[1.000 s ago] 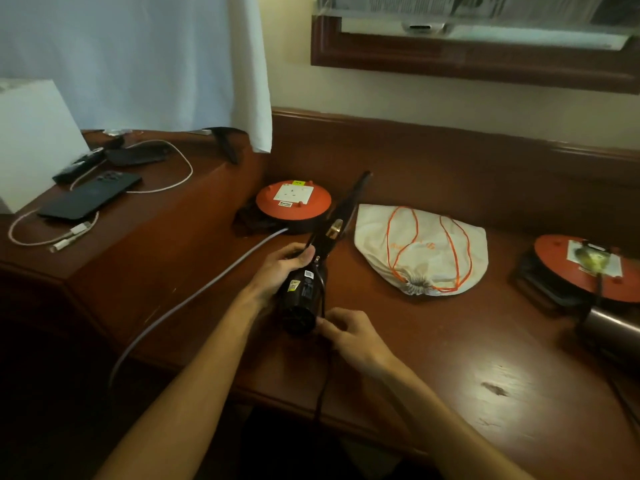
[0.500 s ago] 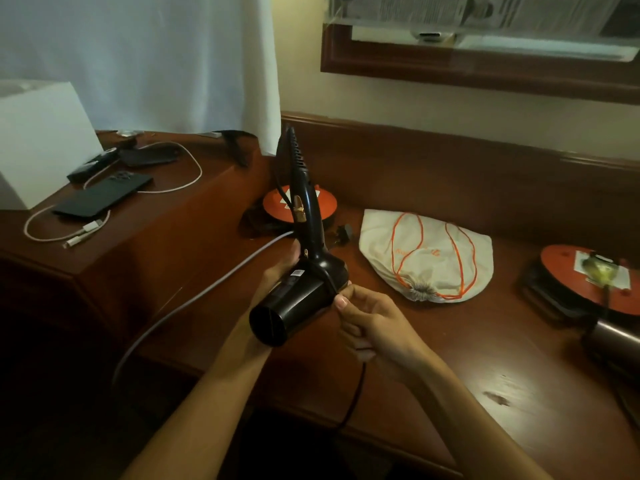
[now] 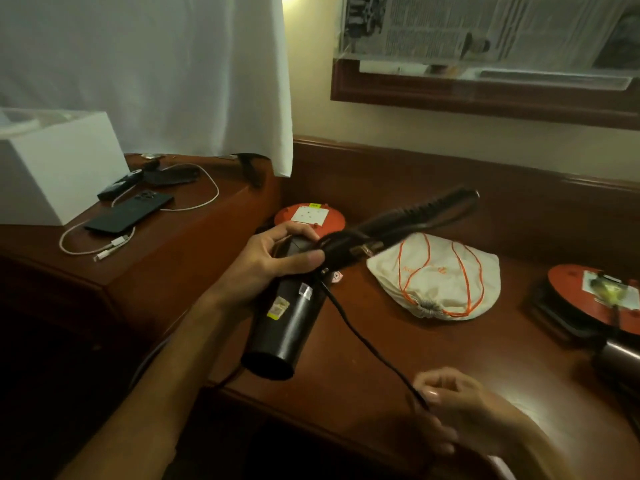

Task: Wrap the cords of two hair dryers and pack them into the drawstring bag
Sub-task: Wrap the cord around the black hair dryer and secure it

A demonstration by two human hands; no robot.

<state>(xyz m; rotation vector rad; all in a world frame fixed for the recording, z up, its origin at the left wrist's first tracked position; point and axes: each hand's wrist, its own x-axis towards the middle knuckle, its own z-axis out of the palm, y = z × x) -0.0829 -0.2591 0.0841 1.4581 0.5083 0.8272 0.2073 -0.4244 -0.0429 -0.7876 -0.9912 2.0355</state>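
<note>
At your nine o'clock, on the raised wooden side shelf, a flat black smartphone lies beside a white charging cable; neither belongs to the job. Your left hand is wrapped round the black plastic hair dryer, thumb across its top, holding it clear of the dark wooden desk with the round barrel mouth aimed back toward you at about seven o'clock and the handle reaching out toward two o'clock. The body looks rigid and fairly smooth, probably light enough for one hand, so a grip near the joint of barrel and handle should keep it from twisting. Behind it at twelve o'clock sits a round orange cable reel. The thin black cord runs from the dryer down to four o'clock, where your right hand has its fingers curled closed and pinches it. It looks limp and springy, so I'd keep it taut while looping. At two o'clock the cream drawstring bag with orange cords lies flat, mouth cinched. At three o'clock, what seems the second dryer's metallic barrel shows at the edge.
</note>
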